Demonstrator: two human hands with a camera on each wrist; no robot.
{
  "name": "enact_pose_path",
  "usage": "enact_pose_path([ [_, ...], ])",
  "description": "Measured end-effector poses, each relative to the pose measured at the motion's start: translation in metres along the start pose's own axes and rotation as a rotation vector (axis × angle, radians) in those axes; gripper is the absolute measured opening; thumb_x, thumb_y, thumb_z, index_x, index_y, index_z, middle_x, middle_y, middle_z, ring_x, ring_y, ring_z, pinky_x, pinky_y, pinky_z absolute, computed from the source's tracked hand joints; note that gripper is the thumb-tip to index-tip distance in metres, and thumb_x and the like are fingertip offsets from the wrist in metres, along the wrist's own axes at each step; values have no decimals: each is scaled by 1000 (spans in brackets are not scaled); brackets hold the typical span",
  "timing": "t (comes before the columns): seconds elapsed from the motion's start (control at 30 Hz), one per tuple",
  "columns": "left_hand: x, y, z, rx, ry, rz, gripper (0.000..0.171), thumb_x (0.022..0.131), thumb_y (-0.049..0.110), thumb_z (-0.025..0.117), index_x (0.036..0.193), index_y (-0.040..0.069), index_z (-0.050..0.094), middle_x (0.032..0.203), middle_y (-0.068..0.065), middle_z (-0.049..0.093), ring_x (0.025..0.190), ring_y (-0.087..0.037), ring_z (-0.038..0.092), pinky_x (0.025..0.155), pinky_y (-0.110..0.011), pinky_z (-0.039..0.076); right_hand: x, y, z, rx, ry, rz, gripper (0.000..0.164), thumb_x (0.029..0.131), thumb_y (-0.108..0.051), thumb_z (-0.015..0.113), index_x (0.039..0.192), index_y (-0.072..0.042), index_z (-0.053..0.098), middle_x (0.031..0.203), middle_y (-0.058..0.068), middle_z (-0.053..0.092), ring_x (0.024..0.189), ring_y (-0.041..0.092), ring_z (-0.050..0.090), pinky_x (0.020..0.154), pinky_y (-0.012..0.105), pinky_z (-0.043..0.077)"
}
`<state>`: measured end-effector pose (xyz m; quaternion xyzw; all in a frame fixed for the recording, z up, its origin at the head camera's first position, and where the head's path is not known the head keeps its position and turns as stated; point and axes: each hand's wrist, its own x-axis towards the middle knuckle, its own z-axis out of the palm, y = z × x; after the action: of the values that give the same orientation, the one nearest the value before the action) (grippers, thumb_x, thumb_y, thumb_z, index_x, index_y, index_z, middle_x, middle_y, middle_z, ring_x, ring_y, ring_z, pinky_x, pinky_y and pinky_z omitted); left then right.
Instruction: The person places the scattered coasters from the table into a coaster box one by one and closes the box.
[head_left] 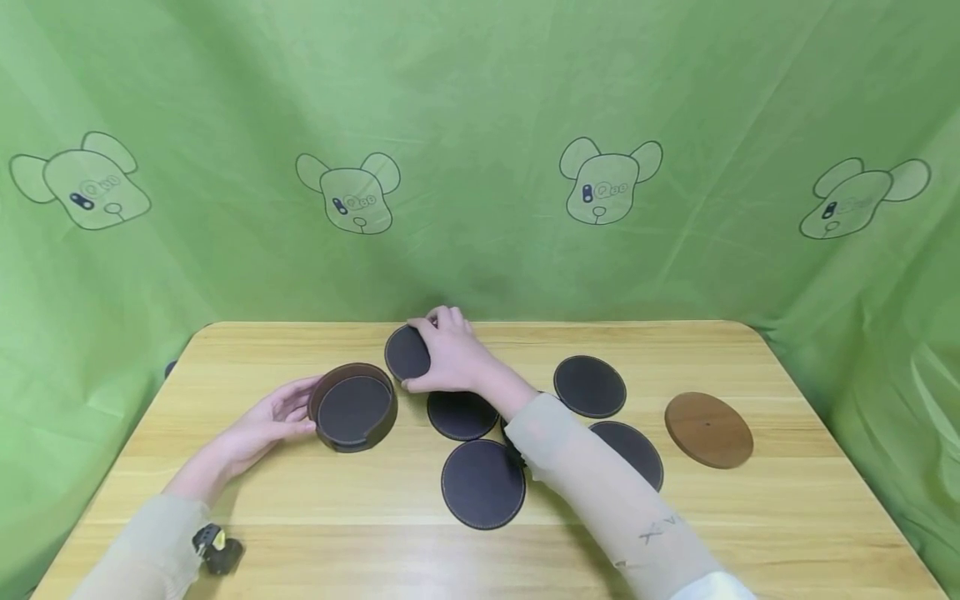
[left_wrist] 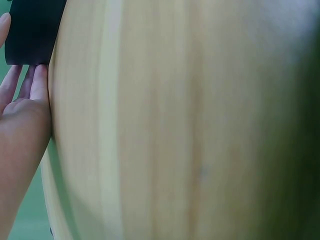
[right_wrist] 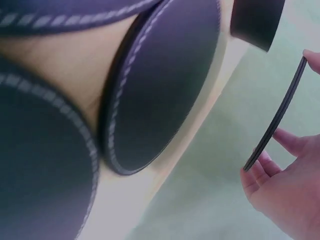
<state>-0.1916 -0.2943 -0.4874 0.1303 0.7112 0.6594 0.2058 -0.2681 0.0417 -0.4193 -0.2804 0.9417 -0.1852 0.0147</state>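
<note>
The right hand (head_left: 455, 354) grips a round black disc (head_left: 406, 354) by its edge, fingers on the far side and thumb on the near side; the disc appears raised behind the round holder (head_left: 327, 380) and slightly to its right. The left hand (head_left: 273, 421) is loosely spread at the holder's left side, with fingertips touching its wall. The holder stands on the wooden counter (head_left: 337, 542), with a dark disc (head_left: 355, 410) lying inside. Between holder and right sleeve (head_left: 600, 504), two further black discs (head_left: 483, 485) lie flat; another is mostly hidden by the right arm. Beyond the sleeve lie two more, the nearer partly covered. A brown disc (head_left: 708, 431) lies farthest right.
</note>
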Motion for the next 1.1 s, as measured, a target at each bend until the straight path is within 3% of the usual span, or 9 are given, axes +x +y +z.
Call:
enact_pose_path([
  [0.13, 0, 0, 0, -2, 2, 2, 83, 98, -3, 67, 164, -11, 17, 168, -34, 26, 128, 11, 56, 109, -6, 45, -1, -11, 1, 12, 2, -37, 100, 73, -51, 89, 155, -11, 50, 145, 20, 47, 130, 34, 41, 109, 48, 45],
  [0.37, 0, 0, 1, -10, -8, 7, 84, 98, -3, 66, 164, -11, 15, 168, -41, 14, 128, 13, 56, 109, -6, 45, -2, -30, 2, -2, -21, -96, 98, 74, -51, 89, 155, -11, 50, 147, 19, 46, 132, 33, 42, 112, 48, 45],
  [0.5, 1, -1, 1, -20, -19, 12, 83, 98, -4, 66, 164, -11, 15, 168, -39, 18, 129, 11, 56, 110, -8, 46, -2, -39, 8, -33, -44, -121, 97, 75, -53, 88, 155, -13, 50, 149, 18, 45, 135, 31, 41, 115, 47, 44],
  [0.73, 1, -3, -1, -16, -8, -10, 83, 98, -3, 66, 165, -8, 16, 169, -25, 32, 131, 10, 56, 110, -9, 46, -2, -54, 18, -66, -73, -136, 98, 75, -57, 87, 156, -16, 49, 149, 14, 45, 138, 29, 40, 121, 46, 41],
  [0.87, 1, -3, -1, -27, -10, -10, 83, 98, -4, 65, 165, -8, 16, 159, -2, 48, 130, 10, 57, 110, -9, 46, -1, -61, 24, -95, -78, -153, 98, 76, -59, 85, 156, -17, 49, 148, 13, 46, 135, 27, 41, 120, 45, 41],
  [0.93, 1, -2, -1, -34, -14, -7, 83, 98, -4, 65, 165, -8, 17, 153, 9, 49, 130, 10, 57, 110, -9, 46, -1, -63, 26, -103, -84, -159, 98, 76, -59, 85, 157, -17, 49, 147, 12, 47, 135, 26, 41, 119, 45, 42],
  [1.1, 0, -2, -1, -39, -28, 18, 82, 99, -4, 65, 164, -10, 16, 152, 11, 50, 129, 10, 57, 110, -9, 47, 0, -70, 33, -134, -102, -176, 97, 77, -61, 84, 157, -18, 50, 147, 11, 47, 134, 25, 41, 118, 44, 42],
])
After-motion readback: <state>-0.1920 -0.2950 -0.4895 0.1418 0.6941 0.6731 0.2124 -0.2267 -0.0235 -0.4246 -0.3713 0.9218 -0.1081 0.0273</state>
